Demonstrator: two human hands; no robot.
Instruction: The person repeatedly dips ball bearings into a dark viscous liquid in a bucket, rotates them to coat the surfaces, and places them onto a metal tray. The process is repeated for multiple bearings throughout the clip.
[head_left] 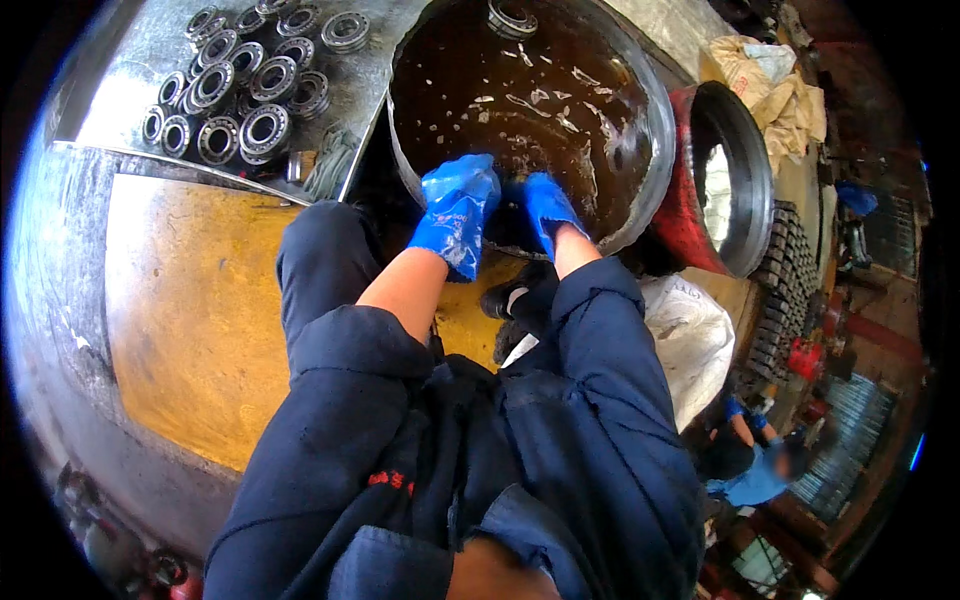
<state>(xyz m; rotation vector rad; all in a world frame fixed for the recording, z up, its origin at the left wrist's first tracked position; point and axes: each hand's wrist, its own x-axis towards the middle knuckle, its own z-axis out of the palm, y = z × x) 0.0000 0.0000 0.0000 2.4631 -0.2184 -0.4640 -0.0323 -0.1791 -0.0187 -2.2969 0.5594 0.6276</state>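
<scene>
A wide drum (655,195) of dark brown liquid stands in front of me, with pale flecks of foam on its surface. Both my hands, in blue rubber gloves, are over its near side. My left hand (462,200) is closed, its fingers curled down; what it grips is hidden. Close beside it, my right hand (548,205) points down, its fingertips lost in the dark liquid or shadow. A steel bearing (512,20) sits at the drum's far edge. Several more bearings (265,130) lie piled on a metal tray (345,75) to the left.
At the tray's near corner lie a grey-green rag (330,165) and a brush (300,166). A red drum (683,190) adjoins on the right, near a white sack (690,345) and stacked dark metal parts (785,260). Another person (755,480) works at lower right. Yellow board (190,310) lies left.
</scene>
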